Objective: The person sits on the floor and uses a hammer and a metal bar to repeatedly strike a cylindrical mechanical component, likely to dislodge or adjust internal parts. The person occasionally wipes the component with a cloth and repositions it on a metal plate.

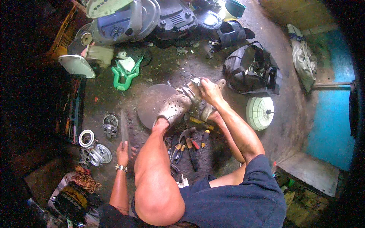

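Observation:
My left hand (124, 152), with a watch on its wrist, is closed around the near end of a long, thin grey strip (124, 127). The strip is blurred and points away from me; I cannot tell its exact kind. Between my feet, my right hand (210, 91) is closed on a small silvery metal piece (195, 81). Its fingers partly hide that piece, which sits against a brownish block (194, 90). My left foot, in a holed clog (175, 108), rests beside the block, over a round flat disc (150, 104).
Between my legs lie a hammer (192, 152), a yellow-handled screwdriver (204, 140) and several pliers (177, 149). Metal motor parts (99, 154) lie at left. A black bag (249, 70) and pale round tub (260, 114) stand at right. Plastic housings (121, 22) are heaped far off.

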Demonstrator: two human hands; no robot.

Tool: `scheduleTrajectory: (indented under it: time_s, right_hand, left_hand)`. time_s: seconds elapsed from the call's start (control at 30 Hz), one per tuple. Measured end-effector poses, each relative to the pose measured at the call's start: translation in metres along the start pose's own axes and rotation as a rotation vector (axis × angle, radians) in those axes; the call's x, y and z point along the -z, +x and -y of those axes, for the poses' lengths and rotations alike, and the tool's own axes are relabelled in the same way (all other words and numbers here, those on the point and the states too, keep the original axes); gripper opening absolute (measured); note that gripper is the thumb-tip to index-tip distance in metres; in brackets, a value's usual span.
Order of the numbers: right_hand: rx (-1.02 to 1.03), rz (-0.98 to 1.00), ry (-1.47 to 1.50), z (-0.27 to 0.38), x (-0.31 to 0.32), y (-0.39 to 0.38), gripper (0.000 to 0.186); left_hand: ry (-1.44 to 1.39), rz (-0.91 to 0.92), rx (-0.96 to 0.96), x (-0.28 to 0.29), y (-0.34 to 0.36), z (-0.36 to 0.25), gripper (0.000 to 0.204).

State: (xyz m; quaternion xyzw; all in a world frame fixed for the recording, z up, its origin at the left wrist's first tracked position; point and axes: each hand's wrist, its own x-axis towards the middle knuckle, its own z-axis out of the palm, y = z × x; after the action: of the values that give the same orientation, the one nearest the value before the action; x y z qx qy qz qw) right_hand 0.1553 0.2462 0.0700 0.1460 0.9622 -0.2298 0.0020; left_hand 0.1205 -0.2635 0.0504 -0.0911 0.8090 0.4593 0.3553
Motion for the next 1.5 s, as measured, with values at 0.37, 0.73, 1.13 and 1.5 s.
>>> scheduleTrajectory:
  time_s: [0.37,0.73,1.13,1.5]
  right_hand:
    - [0.074,-0.163,0.145,-0.033,-0.006,-0.059,0.022]
    - [0.043,0.05,-0.196,0.008,-0.011,-0.059,0.031]
    - [0.081,0.144,-0.4,-0.003,-0.056,-0.015,0.029]
    - [-0.193,0.095,-0.101,0.039,-0.013,-0.024,0.033]
  left_hand:
    - [0.147,-0.014,0.048,-0.012,-0.004,0.0,0.036]
    - [0.371,-0.094,0.03,-0.032,0.022,0.142,0.041]
    - [0.493,-0.017,0.014,-0.056,-0.016,0.169,0.036]
    - [0.359,-0.096,-0.468,-0.026,0.028,-0.039,0.032]
